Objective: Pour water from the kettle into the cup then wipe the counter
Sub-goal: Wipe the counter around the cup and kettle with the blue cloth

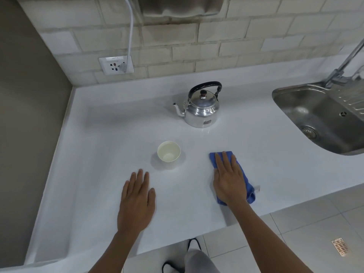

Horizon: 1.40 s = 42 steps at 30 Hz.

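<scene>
A shiny metal kettle (201,107) with a black handle stands upright at the back of the white counter (94,134), its spout pointing left. In front of it stands a white paper cup (169,154) with water in it. My right hand (229,178) lies flat with straight fingers on a blue cloth (247,187), pressing it onto the counter right of the cup. My left hand (136,200) rests flat on the bare counter, below and left of the cup, holding nothing.
A steel sink (323,119) with a tap (346,62) is set into the counter at the right. A wall socket (116,66) with a white cable plugged in sits on the tiled back wall. The counter's front edge runs just below my wrists.
</scene>
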### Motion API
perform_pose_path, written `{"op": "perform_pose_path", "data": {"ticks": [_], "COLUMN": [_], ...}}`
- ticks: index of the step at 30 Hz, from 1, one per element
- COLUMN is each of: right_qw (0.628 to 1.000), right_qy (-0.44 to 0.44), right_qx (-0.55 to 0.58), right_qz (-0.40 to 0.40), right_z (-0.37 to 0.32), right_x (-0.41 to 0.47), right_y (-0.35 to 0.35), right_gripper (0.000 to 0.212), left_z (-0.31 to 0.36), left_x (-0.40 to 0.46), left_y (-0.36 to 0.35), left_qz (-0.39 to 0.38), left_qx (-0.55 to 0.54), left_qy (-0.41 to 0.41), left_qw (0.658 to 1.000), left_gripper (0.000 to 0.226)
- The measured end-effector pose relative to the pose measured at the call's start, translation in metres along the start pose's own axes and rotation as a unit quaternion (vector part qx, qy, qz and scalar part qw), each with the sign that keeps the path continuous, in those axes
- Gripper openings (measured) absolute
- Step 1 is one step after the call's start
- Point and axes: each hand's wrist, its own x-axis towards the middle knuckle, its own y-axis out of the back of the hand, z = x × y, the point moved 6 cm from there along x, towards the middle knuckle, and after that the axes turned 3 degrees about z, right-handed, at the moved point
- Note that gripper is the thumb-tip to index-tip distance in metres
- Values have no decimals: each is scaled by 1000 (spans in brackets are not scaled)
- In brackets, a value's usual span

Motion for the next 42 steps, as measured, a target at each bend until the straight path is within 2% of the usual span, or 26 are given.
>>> {"op": "perform_pose_path", "data": {"ticks": [8,15,27,30,34,38,42], "right_qw": [998,998,997,998,999,999,999], "right_qy": [23,43,49,53,43,41,21], "right_qx": [64,50,61,35,25,8,22], "right_qz": [7,-18,-1,9,3,-3,9], "right_z": [20,29,32,31,31,27,23], "right_x": [-15,-11,-13,-13,-15,-15,-13], "right_y": [8,6,11,11,12,15,17], "right_gripper": [69,70,71,70,73,62,65], "left_z": [-3,-4,-3,0,1,1,-1], "left_x": [0,1,1,2,0,-1,1], "left_y": [-2,-3,0,2,4,4,1], "left_qz": [-6,-17,-23,-29,-38,-61,-72], "left_qx": [-6,-7,-3,5,7,4,-12], "left_qy": [10,19,20,20,27,36,44], "left_qw": [1000,1000,1000,999,999,997,996], "left_gripper": [62,64,63,61,60,59,60]}}
